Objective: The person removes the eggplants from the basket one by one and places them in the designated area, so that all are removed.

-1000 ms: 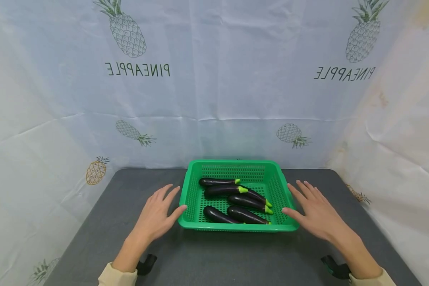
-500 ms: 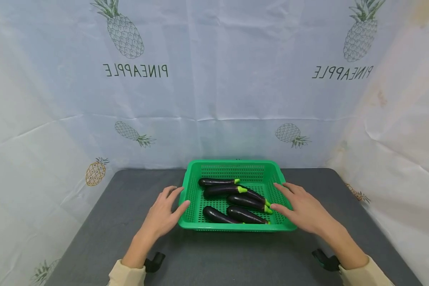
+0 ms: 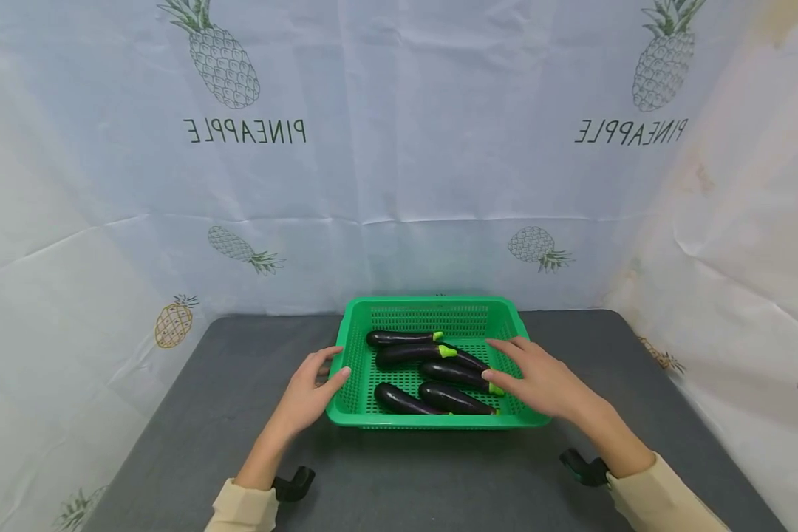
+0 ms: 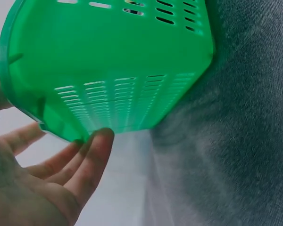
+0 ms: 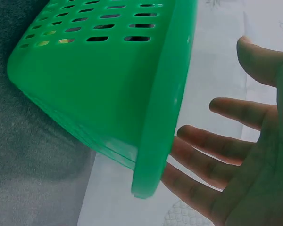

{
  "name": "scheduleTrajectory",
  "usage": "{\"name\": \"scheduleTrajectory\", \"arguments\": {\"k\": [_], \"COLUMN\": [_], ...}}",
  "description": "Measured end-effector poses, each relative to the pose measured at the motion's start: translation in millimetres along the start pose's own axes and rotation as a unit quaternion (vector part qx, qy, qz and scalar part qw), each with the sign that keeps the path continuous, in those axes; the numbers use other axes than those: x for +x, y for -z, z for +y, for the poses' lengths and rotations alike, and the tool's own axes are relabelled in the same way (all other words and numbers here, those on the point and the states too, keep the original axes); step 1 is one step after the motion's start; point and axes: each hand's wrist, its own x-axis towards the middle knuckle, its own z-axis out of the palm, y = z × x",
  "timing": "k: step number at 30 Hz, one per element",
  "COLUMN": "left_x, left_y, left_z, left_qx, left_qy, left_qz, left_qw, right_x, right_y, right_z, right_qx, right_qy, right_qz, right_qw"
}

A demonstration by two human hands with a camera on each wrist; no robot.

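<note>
Green slotted basket point(image 3: 432, 423) holding five dark purple eggplants point(image 3: 408, 355), at far middle of grey surface point(image 3: 193, 414), left hand point(image 3: 309, 391) spread against its left rim, right hand point(image 3: 539, 377) spread over right rim, pineapple-print white cloth point(image 3: 399, 148) behind.

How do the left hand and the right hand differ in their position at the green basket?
The left hand rests at the outside of the green basket, thumb on its left rim; the right hand reaches over the right rim, above the eggplants. Both hands are open and hold nothing.
</note>
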Motion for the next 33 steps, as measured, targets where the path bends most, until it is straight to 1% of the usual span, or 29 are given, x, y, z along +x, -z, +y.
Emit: {"name": "scheduleTrajectory", "arguments": {"k": [3,7,12,15,20,26,33], "left_x": [2.4,5.0,6.5,6.7,7.8,8.7,10.9], "left_y": [-1.6,-4.1,-7.3,-8.2,-9.0,-10.3,-8.9], "left_z": [-2.7,-6.9,-8.7,-8.7,-9.2,-12.8,-11.2], "left_qx": [-0.016,-0.048,-0.082,-0.091,-0.099,-0.096,-0.096], "left_qy": [0.012,0.025,0.028,0.028,0.028,0.029,0.031], "left_qz": [-0.004,-0.011,-0.024,-0.023,-0.020,-0.020,-0.023], "left_qw": [0.9998,0.9985,0.9959,0.9952,0.9945,0.9947,0.9947], "right_x": [5,12,20,23,29,33,37], "right_y": [-1,-3,-9,-14,-23,-34,-39], "right_z": [-1,-2,-2,-3,-6,-5,-6], "right_qx": [0.014,0.032,0.076,0.102,0.122,0.145,0.152], "right_qy": [0.003,0.014,0.027,0.034,0.035,0.049,0.040], "right_qz": [-0.007,-0.023,-0.045,-0.056,-0.072,-0.101,-0.122], "right_qw": [1.000,0.999,0.996,0.993,0.989,0.983,0.980]}}
